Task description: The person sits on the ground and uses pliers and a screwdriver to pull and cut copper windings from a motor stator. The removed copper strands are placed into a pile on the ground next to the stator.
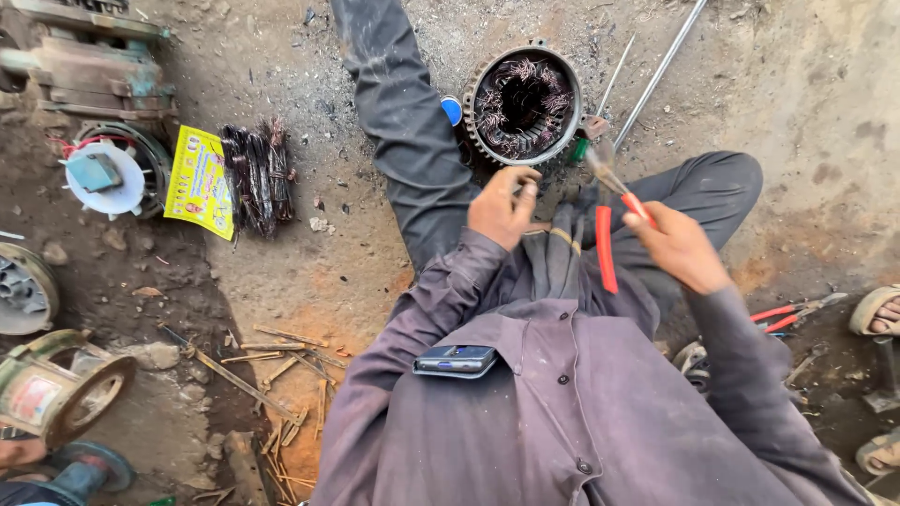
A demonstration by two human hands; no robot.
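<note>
A yellow printed sheet [199,183] lies on the dirt at nine o'clock, touching a bundle of dark stripped wire [257,176] on its right. At ten o'clock sits a white fan cover [101,178]. Thin wooden sticks [281,375] scatter at seven o'clock beside an open motor housing [58,386]. A second pair of red-handled pliers [792,313] lies at four o'clock. Two metal rods [656,75] lean at one o'clock.

Red-handled pliers [611,220]: jaws motion-blurred, grip state unreadable | right hand [682,245]: fingers wrapped under, hidden behind handle | sandalled foot [879,312]: cut off by right edge | rusty round motor housing [23,289]: cut off by left edge | yellow printed packet [199,182]: print too small to tell
</note>
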